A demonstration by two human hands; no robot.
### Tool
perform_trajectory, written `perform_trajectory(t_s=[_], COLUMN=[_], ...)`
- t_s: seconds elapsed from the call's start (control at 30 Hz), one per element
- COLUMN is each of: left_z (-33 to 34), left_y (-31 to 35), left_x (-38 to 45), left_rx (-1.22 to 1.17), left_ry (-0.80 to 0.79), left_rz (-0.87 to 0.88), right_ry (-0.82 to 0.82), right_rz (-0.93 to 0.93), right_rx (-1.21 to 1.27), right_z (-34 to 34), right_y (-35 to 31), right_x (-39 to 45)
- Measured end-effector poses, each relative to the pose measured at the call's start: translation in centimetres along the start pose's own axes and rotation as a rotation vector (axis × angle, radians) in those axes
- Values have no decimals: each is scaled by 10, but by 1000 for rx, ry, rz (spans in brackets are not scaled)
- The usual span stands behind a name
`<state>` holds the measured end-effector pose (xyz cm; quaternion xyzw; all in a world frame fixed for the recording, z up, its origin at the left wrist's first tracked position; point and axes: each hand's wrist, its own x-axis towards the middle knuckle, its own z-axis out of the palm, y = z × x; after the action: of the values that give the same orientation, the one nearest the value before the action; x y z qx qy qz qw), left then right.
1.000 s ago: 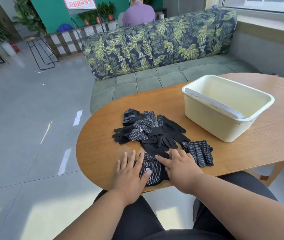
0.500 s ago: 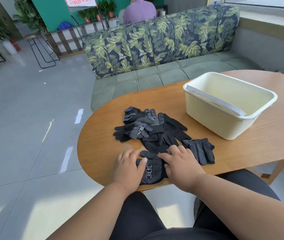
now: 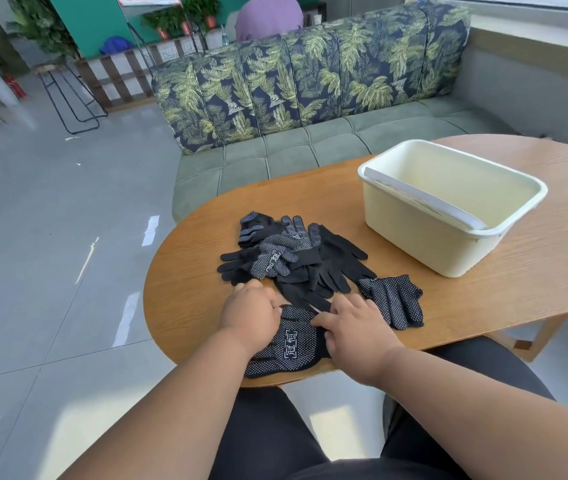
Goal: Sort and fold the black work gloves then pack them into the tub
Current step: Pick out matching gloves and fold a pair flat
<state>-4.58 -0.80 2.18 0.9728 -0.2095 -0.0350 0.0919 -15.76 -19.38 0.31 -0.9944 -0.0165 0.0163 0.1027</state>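
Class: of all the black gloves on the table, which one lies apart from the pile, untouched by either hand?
The folded dotted glove right of the pile, nearest the tub.

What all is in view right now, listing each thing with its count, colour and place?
oval wooden table: one, brown, in front of the person
rectangular plastic tub: one, cream, on the table's right side, no gloves seen inside
loose pile of black work gloves: several, black with white dots, table centre
folded dotted glove: one, black, right of the pile
dotted glove at the near edge: one, black, between both hands
leaf-print sofa: one, green, behind the table
seated person in a purple top: one, beyond the sofa
left hand: fingers curled at the glove's left edge
right hand: resting on the glove's right edge
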Motion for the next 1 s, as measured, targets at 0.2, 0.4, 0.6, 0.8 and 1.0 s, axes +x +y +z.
perform_trajectory(t_s=[0.2,0.4,0.6,0.8,1.0], left_z=[-7,7,16,19,22], left_y=[-1,-3,-5,0,-1], left_x=[-6,-10,-14,-17,-18], left_rx=[-301,-900,-1135,-1174,-1276], left_ry=[-41,-56,-79,-68,-67], left_rz=[-104,-285,-294,-309,-346], right_ry=[-6,-21,-39,-66,-50], right_rz=[15,36,68,105,129], right_rx=[12,26,28,21,-1], right_z=[0,2,2,0,0], right_y=[-2,-2,-3,-5,-6], right_x=[1,2,3,5,4])
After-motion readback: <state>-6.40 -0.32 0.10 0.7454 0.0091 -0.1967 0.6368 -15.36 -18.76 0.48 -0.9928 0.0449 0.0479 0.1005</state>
